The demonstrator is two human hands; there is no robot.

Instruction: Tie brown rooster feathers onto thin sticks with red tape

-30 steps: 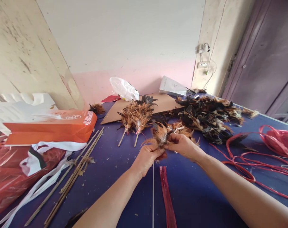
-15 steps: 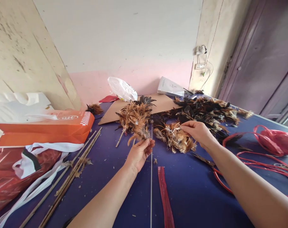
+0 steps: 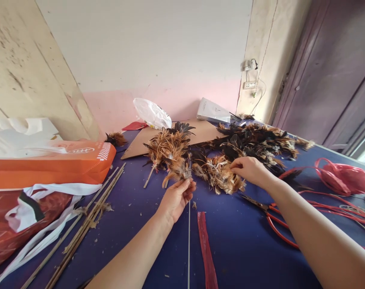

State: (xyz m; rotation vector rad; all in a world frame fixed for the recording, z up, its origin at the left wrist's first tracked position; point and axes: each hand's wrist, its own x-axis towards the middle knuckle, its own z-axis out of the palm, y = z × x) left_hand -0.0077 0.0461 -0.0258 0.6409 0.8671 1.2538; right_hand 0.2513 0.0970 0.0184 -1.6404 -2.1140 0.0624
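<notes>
Pinching a feather tuft (image 3: 180, 169) between thumb and fingers, the left hand (image 3: 178, 196) now stands apart from the right hand (image 3: 253, 169), though both met one second ago; the right reaches the brown feather pile (image 3: 218, 174) on the blue table (image 3: 242, 249), but whether it grasps any, I cannot tell; holding and picking seem now divided.

Soft daylight fell fairly evenly on the pale wall (image 3: 158, 48), with brighter glare low at the right edge, past the purple door (image 3: 327, 76). Wide-angle distortion tilted upright lines outward; the feathers (image 3: 220, 174) looked slightly smeared.
</notes>
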